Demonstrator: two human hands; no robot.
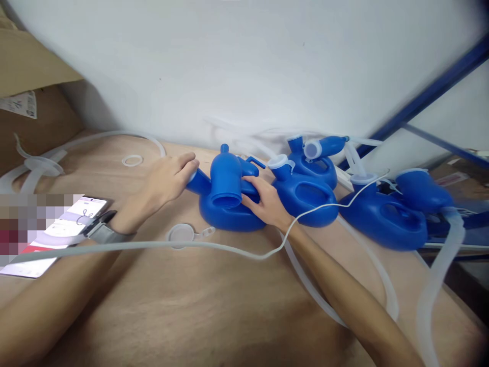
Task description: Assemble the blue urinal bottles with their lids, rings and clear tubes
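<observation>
A blue plastic jug [225,196] with a wide open mouth lies on the wooden table [191,316] near the wall. My left hand [170,178] is curled around a blue spout at the jug's left end. My right hand [265,201] rests on the jug's right side, its fingers bent over the body next to the handle. A translucent white cap [181,234] with a tab lies just in front of the jug. A thin white cable [229,250] runs across the table over my right wrist.
Several more blue jugs [305,188] [385,214] with white caps and clear tubing [367,265] stand to the right. A phone [61,229] lies at the left, a white ring [132,160] and a tubing loop [38,165] behind it. Cardboard boxes [34,76] and a blue frame [431,92] flank the white wall.
</observation>
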